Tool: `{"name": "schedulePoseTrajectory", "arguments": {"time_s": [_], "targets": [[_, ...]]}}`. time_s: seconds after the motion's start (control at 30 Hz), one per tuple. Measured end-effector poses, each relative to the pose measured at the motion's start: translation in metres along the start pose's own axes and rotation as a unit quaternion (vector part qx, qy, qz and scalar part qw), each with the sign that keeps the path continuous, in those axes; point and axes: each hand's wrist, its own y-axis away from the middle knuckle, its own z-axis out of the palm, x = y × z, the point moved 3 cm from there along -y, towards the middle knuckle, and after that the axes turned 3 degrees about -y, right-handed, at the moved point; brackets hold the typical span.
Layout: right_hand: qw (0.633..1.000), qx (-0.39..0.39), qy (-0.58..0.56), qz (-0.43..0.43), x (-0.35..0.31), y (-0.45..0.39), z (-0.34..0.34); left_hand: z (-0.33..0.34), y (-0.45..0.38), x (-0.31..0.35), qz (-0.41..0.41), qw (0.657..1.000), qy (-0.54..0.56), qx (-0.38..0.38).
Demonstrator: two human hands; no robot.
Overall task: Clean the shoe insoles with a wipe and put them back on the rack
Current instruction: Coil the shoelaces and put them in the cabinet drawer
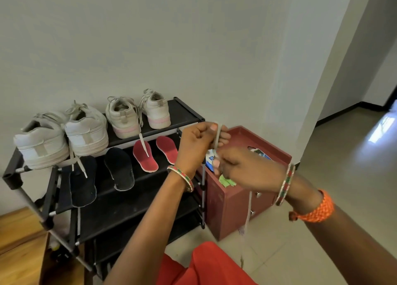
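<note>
On the black shoe rack's [184, 110] second shelf lie two dark insoles [120, 168] [82, 181] and two red insoles [145, 155] [167, 146]. My left hand [197, 143] and my right hand [247, 170] are raised in front of the rack's right end. Both pinch a pale strip [218, 134] that looks like a shoelace. The strip runs from my left fingers down through my right hand, and its loose tail [249, 209] hangs toward the floor. I cannot make out a wipe in either hand.
Two pairs of white sneakers [86, 130] [156, 110] stand on the top shelf, laces dangling over the insoles. A dark red box [236, 209] beside the rack holds a blue-and-white pack [209, 159] and something green [226, 181]. Tiled floor extends right; wood surface at lower left.
</note>
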Motion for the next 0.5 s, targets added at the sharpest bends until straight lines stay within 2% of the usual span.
{"name": "schedulePoseTrajectory", "arguments": {"time_s": [0.1, 0.2, 0.27, 0.37, 0.5], "targets": [[0.995, 0.063, -0.077, -0.017, -0.011, -0.004, -0.038, 0.004, 0.006, -0.009, 0.007, 0.995, -0.095, -0.039], [0.978, 0.193, -0.075, -0.013, 0.004, -0.016, -0.070, 0.006, 0.010, -0.006, -0.027, 0.996, -0.026, -0.076], [0.973, 0.225, -0.056, 0.016, 0.022, -0.026, -0.066, 0.006, 0.011, 0.000, -0.042, 0.995, 0.041, -0.079], [0.982, 0.180, -0.006, 0.054, 0.040, -0.032, -0.023, 0.005, 0.008, 0.005, -0.043, 0.992, 0.103, -0.052], [0.999, 0.038, 0.017, 0.031, 0.017, -0.005, 0.020, -0.001, 0.005, 0.000, -0.009, 0.998, 0.062, -0.006]]}}
